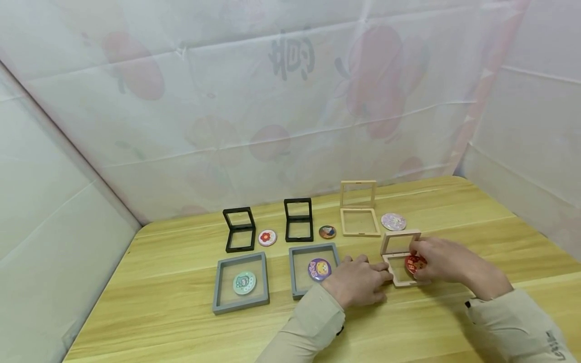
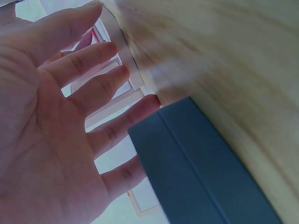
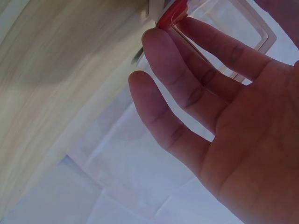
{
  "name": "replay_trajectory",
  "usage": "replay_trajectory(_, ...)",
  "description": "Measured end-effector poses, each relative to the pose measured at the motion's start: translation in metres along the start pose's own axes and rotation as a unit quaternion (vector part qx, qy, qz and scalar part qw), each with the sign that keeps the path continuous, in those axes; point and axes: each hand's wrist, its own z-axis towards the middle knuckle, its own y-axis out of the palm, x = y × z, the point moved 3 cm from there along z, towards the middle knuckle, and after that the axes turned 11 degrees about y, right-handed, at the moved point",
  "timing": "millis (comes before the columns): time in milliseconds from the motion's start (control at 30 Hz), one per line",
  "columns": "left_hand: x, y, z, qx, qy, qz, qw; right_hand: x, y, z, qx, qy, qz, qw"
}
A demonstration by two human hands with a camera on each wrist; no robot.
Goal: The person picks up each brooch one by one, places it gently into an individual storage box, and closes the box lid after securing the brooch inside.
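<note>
Between the thumb and fingers of my right hand (image 1: 442, 261) is a round red badge (image 1: 414, 264), pinched over the base of a small beige display frame (image 1: 404, 283). That frame's lid stands raised at the back. In the right wrist view the red badge (image 3: 174, 14) shows at the fingertips of my right hand (image 3: 205, 88). My left hand (image 1: 360, 282) lies palm down with fingers extended, its fingertips at the left edge of the same frame. The left wrist view shows my left hand (image 2: 60, 112) with fingers spread, near a dark grey frame (image 2: 201, 163).
Two grey frames (image 1: 240, 305) hold a green badge (image 1: 244, 283) and a purple badge (image 1: 320, 269). Behind stand two open black frames (image 1: 240, 228) and a larger open beige frame (image 1: 360, 234), with a flower badge (image 1: 268, 237), a dark badge (image 1: 327, 232) and a lilac badge (image 1: 393, 222) beside them.
</note>
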Motion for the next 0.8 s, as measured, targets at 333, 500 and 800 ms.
replay_trajectory(333, 0.000, -0.001, 0.000, 0.001, 0.000, -0.001, 1.0000, -0.007, 0.001, 0.001, 0.005, -0.003, -0.009, 0.9999)
replay_trajectory(500, 0.000, 0.000, 0.000, 0.000, 0.000, 0.001, 1.0000, -0.010, 0.003, 0.001, 0.012, -0.016, -0.010, 0.9998)
replay_trajectory(800, 0.000, 0.000, 0.000, -0.001, -0.002, 0.003, 1.0000, -0.016, 0.004, 0.000, 0.032, -0.033, -0.023, 0.9987)
